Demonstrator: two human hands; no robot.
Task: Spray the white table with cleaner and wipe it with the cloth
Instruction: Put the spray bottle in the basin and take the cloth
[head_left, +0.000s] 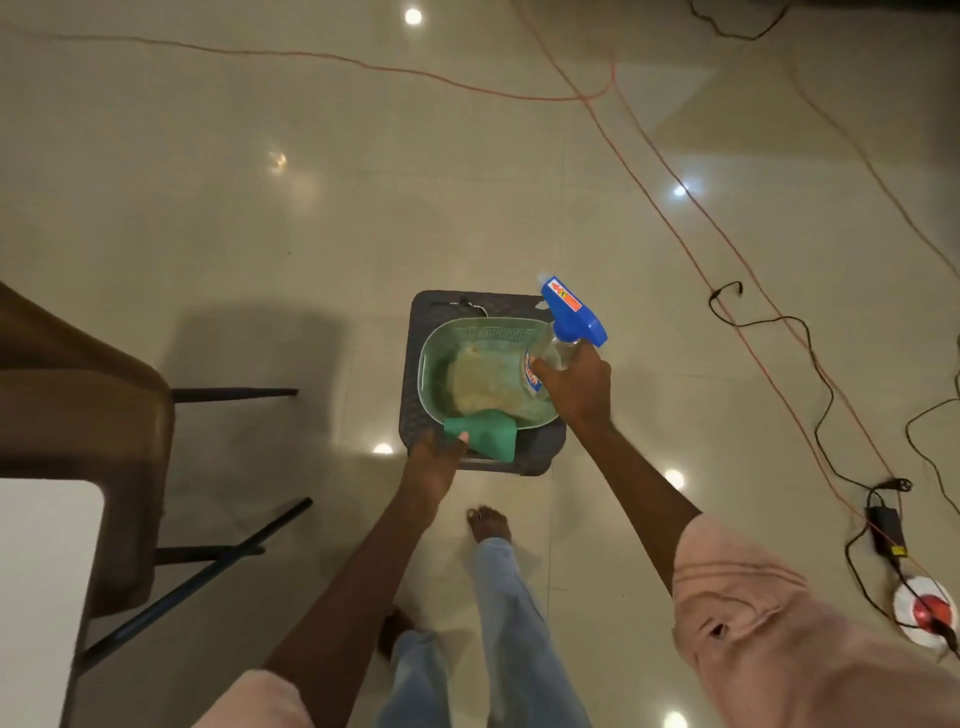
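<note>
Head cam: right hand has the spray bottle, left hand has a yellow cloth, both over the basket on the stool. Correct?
Not quite: the cloth the left hand holds is green, not yellow. The head view shows it at the near rim of the green basket. The rest stands: the right hand grips the spray bottle over the basket on the dark stool.

A clear spray bottle (558, 343) with a blue trigger head stands tilted, its neck wrapped by the right fingers (545, 370). A folded green cloth (485, 432) hangs beyond the left fingertips (460, 440), pinched there.
</note>
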